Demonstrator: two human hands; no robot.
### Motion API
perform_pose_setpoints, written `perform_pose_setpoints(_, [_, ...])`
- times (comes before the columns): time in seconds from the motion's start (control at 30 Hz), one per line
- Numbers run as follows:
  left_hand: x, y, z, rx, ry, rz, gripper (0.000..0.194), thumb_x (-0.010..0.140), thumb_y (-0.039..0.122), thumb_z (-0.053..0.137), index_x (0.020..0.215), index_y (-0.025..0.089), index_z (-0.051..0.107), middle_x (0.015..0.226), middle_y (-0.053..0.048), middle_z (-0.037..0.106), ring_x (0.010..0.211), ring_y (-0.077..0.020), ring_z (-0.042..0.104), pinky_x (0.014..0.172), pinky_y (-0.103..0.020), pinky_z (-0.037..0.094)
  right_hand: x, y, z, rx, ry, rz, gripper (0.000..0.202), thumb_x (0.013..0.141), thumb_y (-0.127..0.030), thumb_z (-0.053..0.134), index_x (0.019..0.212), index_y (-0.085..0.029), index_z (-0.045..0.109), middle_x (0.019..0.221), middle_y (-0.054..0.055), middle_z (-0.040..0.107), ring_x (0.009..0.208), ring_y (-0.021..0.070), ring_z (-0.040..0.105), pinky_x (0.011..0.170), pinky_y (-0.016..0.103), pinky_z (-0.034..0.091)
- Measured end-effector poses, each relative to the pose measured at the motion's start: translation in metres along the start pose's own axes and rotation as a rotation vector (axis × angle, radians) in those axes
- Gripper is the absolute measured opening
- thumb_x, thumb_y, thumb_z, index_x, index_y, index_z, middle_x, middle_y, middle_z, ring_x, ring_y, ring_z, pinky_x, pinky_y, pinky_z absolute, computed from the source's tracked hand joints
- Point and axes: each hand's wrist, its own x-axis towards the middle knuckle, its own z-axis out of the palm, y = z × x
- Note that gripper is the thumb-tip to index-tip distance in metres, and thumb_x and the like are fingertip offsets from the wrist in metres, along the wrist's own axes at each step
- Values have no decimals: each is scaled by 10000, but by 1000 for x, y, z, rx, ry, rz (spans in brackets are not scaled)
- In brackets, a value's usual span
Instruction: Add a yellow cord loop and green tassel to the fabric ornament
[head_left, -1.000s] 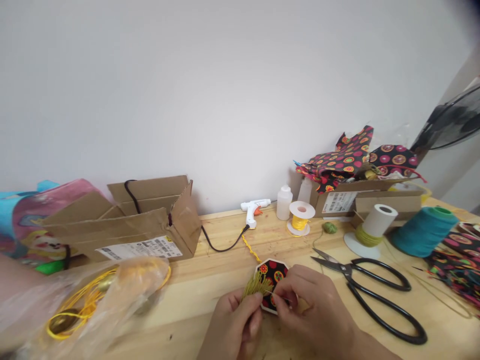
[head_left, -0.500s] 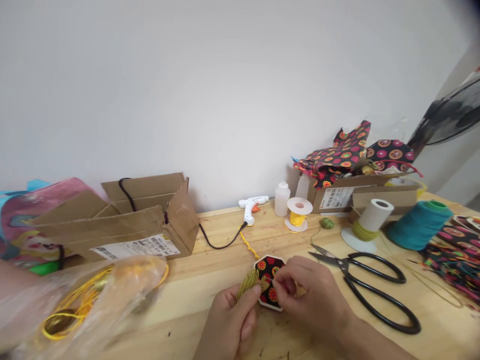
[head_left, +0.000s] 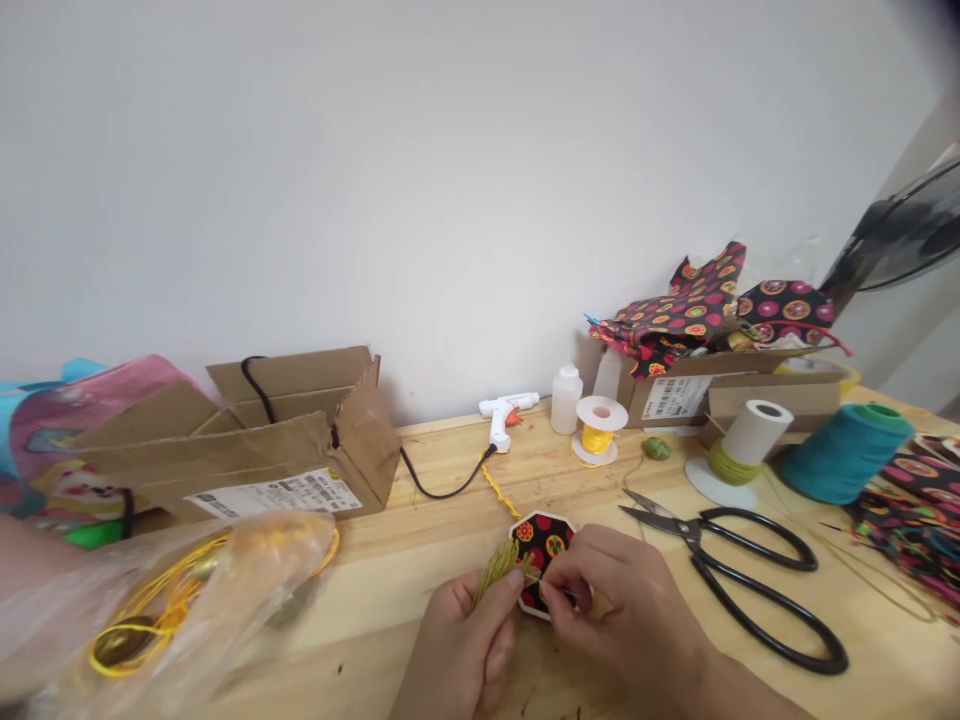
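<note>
My left hand (head_left: pixel 469 635) pinches a bundle of olive-green thread (head_left: pixel 496 572) between thumb and fingers. Close to its thumb tip, my right hand (head_left: pixel 611 595) is closed in a pinch on a thin strand, which runs across from the bundle. Behind both hands lies an octagonal pendant (head_left: pixel 546 536) with black floral fabric and a pale rim, its lower right part covered by my right fingers. From the top of the pendant a twisted yellow cord (head_left: pixel 496 484) leads towards the glue gun.
Large black scissors (head_left: pixel 697 530) lie partly open right of my hands. Behind are a white glue gun (head_left: pixel 504 420), a yellow thread spool (head_left: pixel 598 440), a green cord spool (head_left: pixel 735 465) and a teal thread cone (head_left: pixel 844 455). Left stand a cardboard box (head_left: pixel 300 455) and a plastic bag (head_left: pixel 247 580).
My right hand has shifted slightly, its fingertips nearer to the left thumb, with a strand now showing between them. My left hand keeps its hold on the thread bundle.
</note>
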Motion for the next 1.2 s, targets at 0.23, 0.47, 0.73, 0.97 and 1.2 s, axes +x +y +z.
perform_pose_setpoints(0.23, [1,1,1,-3,0,-16,384,586,447,593,410,193,365,234,130,258,222,0,131,252,-144,78,0,0,-2,-11,17,20,148,636,-83,499,521,-168,537,448,-27,474,439,78,433,440,177,319])
perform_pose_setpoints(0.47, [1,2,2,-26,19,-39,394,558,454,609,402,194,357,229,128,263,226,2,127,252,-142,59,-1,2,1,-21,-11,44,138,624,-91,500,516,-168,535,456,-23,482,435,80,434,431,180,313])
perform_pose_setpoints(0.73, [1,-1,1,-33,20,-2,384,576,446,601,408,192,367,230,132,256,224,3,127,255,-142,70,-1,-4,2,13,-9,-13,141,635,-98,499,521,-163,552,445,-18,487,434,79,439,425,171,319])
perform_pose_setpoints(0.97, [2,0,1,-43,1,-18,382,574,445,612,421,192,370,231,131,265,226,1,129,254,-138,72,0,5,2,-24,-14,54,148,623,-81,497,507,-168,527,452,-28,478,440,78,428,438,178,311])
perform_pose_setpoints(1.2, [1,2,2,-36,15,-15,388,541,464,625,416,192,377,227,130,268,223,3,126,250,-139,71,0,0,-2,-14,17,16,156,636,-89,492,507,-165,533,443,-24,479,434,76,432,433,173,316])
